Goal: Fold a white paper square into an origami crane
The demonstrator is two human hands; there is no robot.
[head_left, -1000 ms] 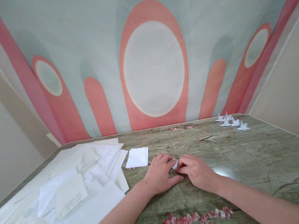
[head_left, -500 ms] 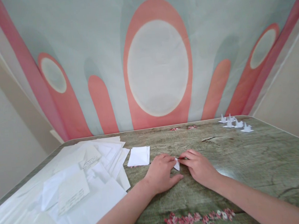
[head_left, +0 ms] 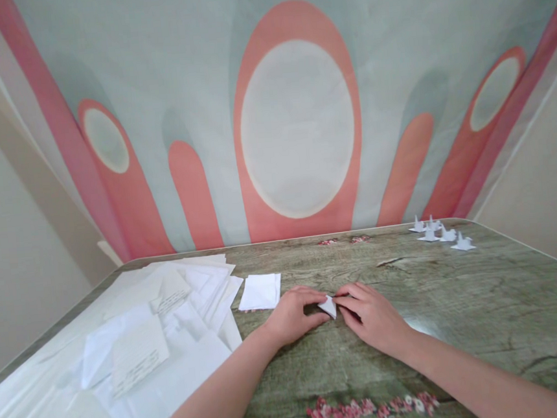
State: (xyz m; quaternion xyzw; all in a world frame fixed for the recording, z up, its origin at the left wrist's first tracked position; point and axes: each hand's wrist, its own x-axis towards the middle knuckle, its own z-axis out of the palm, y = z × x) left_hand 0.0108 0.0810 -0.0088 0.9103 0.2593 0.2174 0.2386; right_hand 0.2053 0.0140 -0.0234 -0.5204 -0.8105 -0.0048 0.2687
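A small folded piece of white paper (head_left: 329, 307) lies on the wood-patterned table between my two hands. My left hand (head_left: 295, 315) holds its left side, the fingers along the top edge and the thumb near the lower edge. On the other side, the fingertips of my right hand (head_left: 365, 310) pinch its right corner. Part of the paper is hidden under the fingers. Just beyond my left hand rests a stack of white paper squares (head_left: 260, 292).
A wide, loose pile of white sheets (head_left: 176, 374) covers the table's left side. Several folded white paper cranes (head_left: 439, 231) stand at the far right. Pink flower decoration (head_left: 369, 409) marks the table near me. A coral and grey-green backdrop (head_left: 295, 129) rises behind the table.
My left thumb has moved in towards the fingers and up to the folded paper, and more of the paper now shows. My right hand stays at its right corner. The view has shifted slightly.
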